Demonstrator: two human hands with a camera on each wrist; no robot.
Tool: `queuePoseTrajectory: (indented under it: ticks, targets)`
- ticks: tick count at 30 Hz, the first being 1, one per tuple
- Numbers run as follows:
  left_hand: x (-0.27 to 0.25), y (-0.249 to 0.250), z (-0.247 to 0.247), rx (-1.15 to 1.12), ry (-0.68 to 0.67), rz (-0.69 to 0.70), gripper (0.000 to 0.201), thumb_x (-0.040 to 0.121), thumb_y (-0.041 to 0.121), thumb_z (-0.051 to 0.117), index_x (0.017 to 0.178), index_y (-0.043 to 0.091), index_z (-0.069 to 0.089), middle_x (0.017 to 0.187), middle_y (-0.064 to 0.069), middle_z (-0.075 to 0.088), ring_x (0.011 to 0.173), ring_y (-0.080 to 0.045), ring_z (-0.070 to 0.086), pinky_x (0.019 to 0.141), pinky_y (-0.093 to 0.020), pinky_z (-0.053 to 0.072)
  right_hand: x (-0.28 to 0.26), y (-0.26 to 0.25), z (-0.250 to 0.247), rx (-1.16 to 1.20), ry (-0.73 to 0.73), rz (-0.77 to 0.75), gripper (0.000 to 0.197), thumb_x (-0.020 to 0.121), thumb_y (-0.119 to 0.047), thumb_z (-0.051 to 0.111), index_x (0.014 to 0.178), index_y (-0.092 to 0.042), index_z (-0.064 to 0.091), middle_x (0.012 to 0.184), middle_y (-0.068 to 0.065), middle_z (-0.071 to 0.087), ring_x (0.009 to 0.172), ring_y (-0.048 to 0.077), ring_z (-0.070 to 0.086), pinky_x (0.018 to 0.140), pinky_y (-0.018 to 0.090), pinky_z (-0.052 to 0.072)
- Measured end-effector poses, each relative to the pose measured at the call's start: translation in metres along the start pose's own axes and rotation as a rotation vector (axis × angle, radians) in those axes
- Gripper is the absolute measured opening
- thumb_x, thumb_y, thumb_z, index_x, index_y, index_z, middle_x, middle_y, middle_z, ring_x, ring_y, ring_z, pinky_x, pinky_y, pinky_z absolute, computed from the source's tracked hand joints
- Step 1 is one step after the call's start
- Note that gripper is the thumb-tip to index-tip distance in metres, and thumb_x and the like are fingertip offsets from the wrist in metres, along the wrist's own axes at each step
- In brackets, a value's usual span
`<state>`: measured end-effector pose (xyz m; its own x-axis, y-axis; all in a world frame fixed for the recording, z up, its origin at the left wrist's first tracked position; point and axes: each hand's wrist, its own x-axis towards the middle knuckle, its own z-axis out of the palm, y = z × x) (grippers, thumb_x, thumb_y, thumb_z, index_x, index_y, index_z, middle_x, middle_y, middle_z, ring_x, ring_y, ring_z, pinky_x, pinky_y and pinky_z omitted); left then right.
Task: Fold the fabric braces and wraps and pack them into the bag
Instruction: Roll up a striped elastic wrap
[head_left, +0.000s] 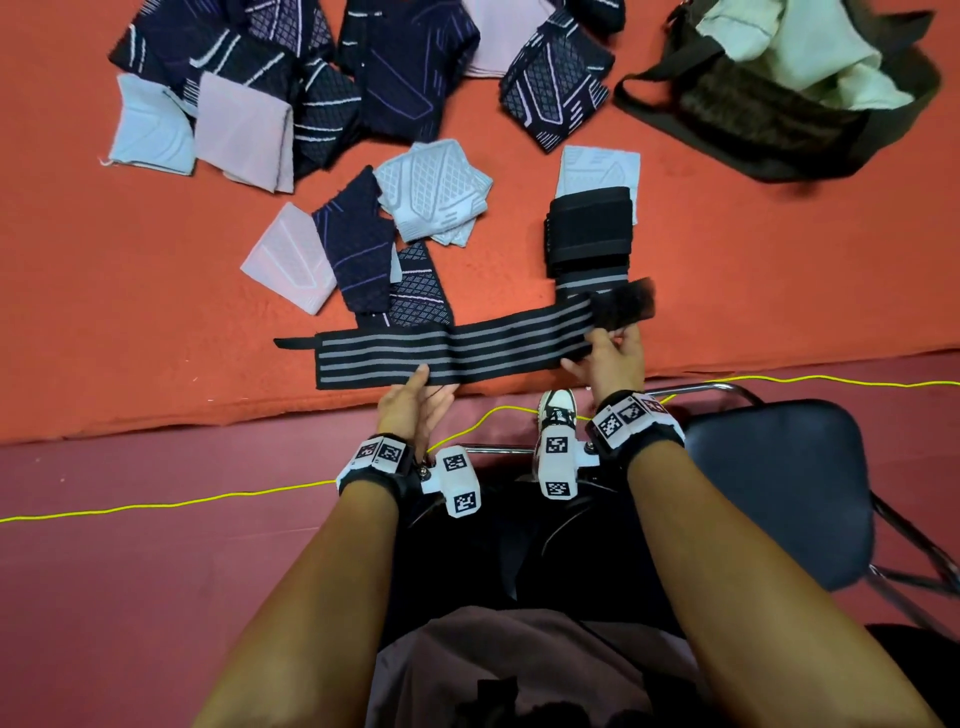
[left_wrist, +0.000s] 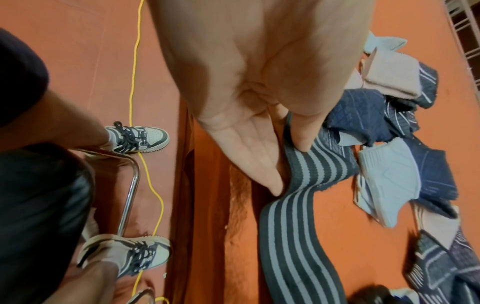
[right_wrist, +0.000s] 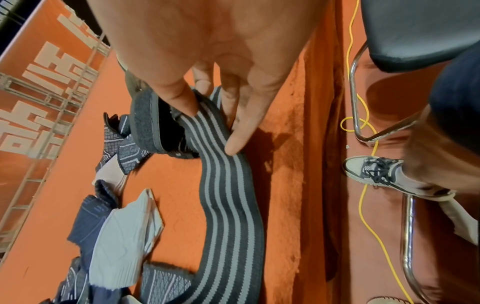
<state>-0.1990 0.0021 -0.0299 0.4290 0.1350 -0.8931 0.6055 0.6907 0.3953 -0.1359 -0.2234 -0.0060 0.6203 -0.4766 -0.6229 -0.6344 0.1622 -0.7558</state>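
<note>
**Inspector:** Start at the fingers.

**Assistant:** The right hand (head_left: 608, 358) pinches the long black elastic wrap with grey lengthwise stripes (head_left: 441, 353): thumb (right_wrist: 179, 98) on top, fingers beneath, just beside the fuzzy black fastener end (head_left: 623, 306). The left hand (head_left: 415, 400) grips the wrap's near edge about midway along, thumb (left_wrist: 303, 131) above, straight fingers (left_wrist: 259, 164) under.

**Inspector:** How does the wrap lie?

**Assistant:** Its long axis runs crosswise in front of the person, stretched nearly flat. The free tab end lies left of the left hand; the right hand is nearer the fastener end. In my judgement, folding calls for carrying one end along that axis onto the other.

**Inspector:** Surface and surroundings?

**Assistant:** The wrap rests on an orange carpeted mat (head_left: 156, 312), at its near edge. Beyond the wrap lie dark patterned and pale braces (head_left: 405, 78), and a folded black wrap (head_left: 587, 228). The dark open bag (head_left: 779, 109) sits far right of the wrap, well apart.
</note>
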Motion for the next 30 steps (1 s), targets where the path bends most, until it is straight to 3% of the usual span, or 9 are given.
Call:
queuePoseTrajectory:
  ticks: [4, 8, 13, 16, 18, 20, 24, 27, 30]
  targets:
    - [-0.004, -0.007, 0.016, 0.112, -0.023, -0.036, 0.024, 0.099, 0.02, 0.061, 0.113, 0.001, 0.059, 0.115, -0.023, 0.069, 0.082, -0.02, 0.075, 0.073, -0.026, 0.062, 0.011, -0.013, -0.026, -0.005, 0.1, -0.075, 0.029, 0.092, -0.004, 0.052, 0.074, -0.02, 0.036, 0.087, 0.011, 0.048, 0.08, 0.026, 0.052, 0.046, 0.021, 0.053]
    - [-0.007, -0.013, 0.032, 0.27, -0.087, -0.134, 0.038, 0.105, 0.027, 0.048, 0.129, -0.002, 0.052, 0.116, -0.022, 0.069, 0.082, -0.021, 0.075, 0.067, -0.026, 0.062, 0.02, -0.023, -0.039, -0.014, 0.084, -0.051, 0.029, 0.09, -0.006, 0.055, 0.073, -0.021, 0.036, 0.086, 0.013, 0.048, 0.069, 0.021, 0.048, 0.045, 0.023, 0.05]
    - [-0.015, -0.011, 0.03, 0.443, -0.233, -0.264, 0.051, 0.105, 0.043, 0.039, 0.105, 0.003, 0.069, 0.098, -0.012, 0.077, 0.085, -0.018, 0.076, 0.074, -0.024, 0.059, 0.009, -0.023, -0.015, -0.166, -0.064, -0.096, 0.031, 0.088, -0.007, 0.06, 0.071, -0.022, 0.04, 0.075, 0.004, 0.048, 0.062, 0.012, 0.046, 0.051, 0.023, 0.051]
    - [-0.016, -0.007, 0.023, 0.417, -0.213, -0.196, 0.044, 0.105, 0.037, 0.042, 0.114, 0.002, 0.066, 0.106, -0.011, 0.075, 0.084, -0.014, 0.075, 0.072, -0.022, 0.059, 0.0, -0.017, 0.004, -0.275, -0.196, -0.122, 0.029, 0.086, -0.007, 0.063, 0.072, -0.021, 0.043, 0.076, 0.004, 0.051, 0.068, 0.013, 0.052, 0.058, 0.027, 0.052]
    - [-0.013, -0.004, 0.016, 0.323, -0.169, -0.105, 0.039, 0.105, 0.03, 0.044, 0.13, 0.004, 0.058, 0.127, -0.014, 0.066, 0.095, -0.017, 0.072, 0.077, -0.022, 0.058, -0.006, -0.011, 0.017, -0.341, -0.302, -0.125, 0.029, 0.086, -0.007, 0.064, 0.072, -0.021, 0.044, 0.075, 0.003, 0.052, 0.07, 0.015, 0.053, 0.057, 0.027, 0.051]
    - [-0.012, 0.001, 0.01, 0.249, -0.14, -0.058, 0.039, 0.105, 0.028, 0.045, 0.138, 0.008, 0.051, 0.137, -0.014, 0.061, 0.112, -0.023, 0.066, 0.085, -0.024, 0.056, -0.012, -0.005, 0.029, -0.399, -0.385, -0.127, 0.029, 0.085, -0.006, 0.064, 0.071, -0.021, 0.044, 0.07, 0.001, 0.049, 0.068, 0.014, 0.05, 0.058, 0.027, 0.049]
    - [-0.02, 0.014, 0.004, 0.229, -0.188, -0.004, 0.046, 0.098, 0.038, 0.056, 0.139, 0.017, 0.053, 0.132, -0.005, 0.065, 0.122, -0.021, 0.063, 0.093, -0.029, 0.053, -0.028, 0.012, 0.052, -0.567, -0.514, -0.164, 0.017, 0.072, -0.023, 0.067, 0.071, -0.027, 0.051, 0.071, -0.007, 0.055, 0.072, 0.015, 0.054, 0.076, 0.039, 0.052]
    - [-0.026, 0.023, -0.002, 0.222, -0.272, 0.036, 0.06, 0.084, 0.043, 0.065, 0.139, 0.024, 0.052, 0.131, 0.0, 0.066, 0.119, -0.017, 0.064, 0.099, -0.032, 0.05, -0.047, 0.023, 0.07, -0.628, -0.585, -0.214, 0.017, 0.07, -0.025, 0.069, 0.071, -0.029, 0.052, 0.07, -0.009, 0.06, 0.067, 0.014, 0.055, 0.071, 0.03, 0.047]
    - [-0.024, 0.03, -0.011, 0.253, -0.336, 0.041, 0.059, 0.088, 0.034, 0.07, 0.143, 0.025, 0.05, 0.135, -0.002, 0.064, 0.122, -0.018, 0.062, 0.104, -0.035, 0.047, -0.059, 0.031, 0.086, -0.712, -0.667, -0.335, 0.02, 0.073, -0.025, 0.073, 0.077, -0.022, 0.054, 0.081, 0.0, 0.064, 0.071, 0.019, 0.058, 0.072, 0.032, 0.046]
